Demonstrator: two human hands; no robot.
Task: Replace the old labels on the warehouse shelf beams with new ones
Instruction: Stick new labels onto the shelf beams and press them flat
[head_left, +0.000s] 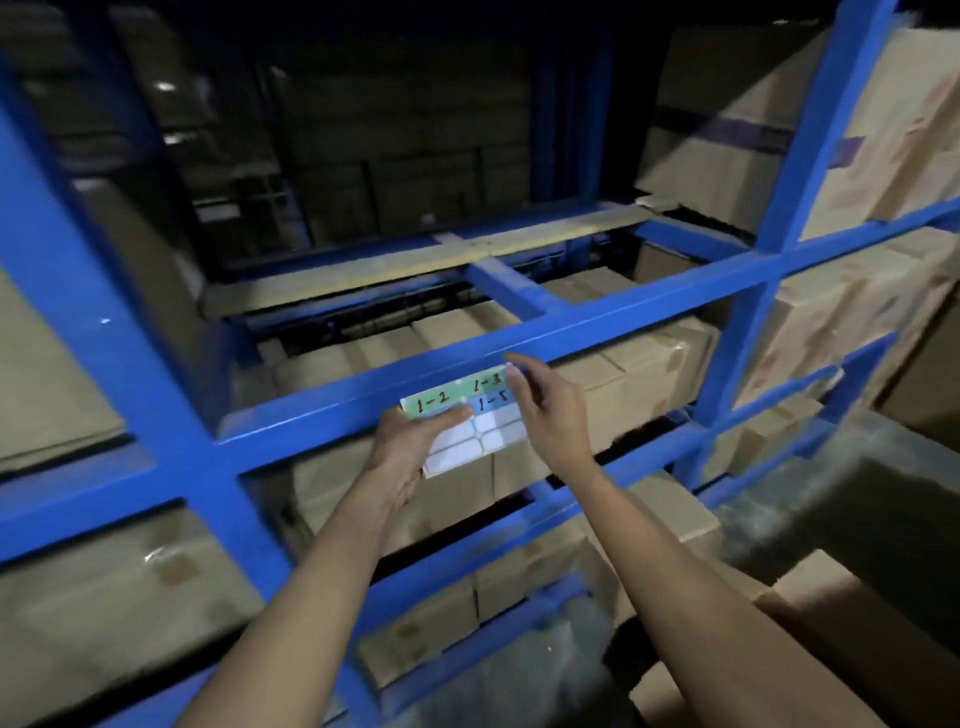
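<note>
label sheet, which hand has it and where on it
The left hand grips the label sheet by its left edge; the right hand fingers pinch its top-right corner.

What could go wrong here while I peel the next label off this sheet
The right hand is pinching at the sheet's top corner near the 1-3 label; it could tear or curl onto itself. The left hand grips the label sheet by one edge only, so it may flex. Dim light could skew placement on the blue beam.
</note>
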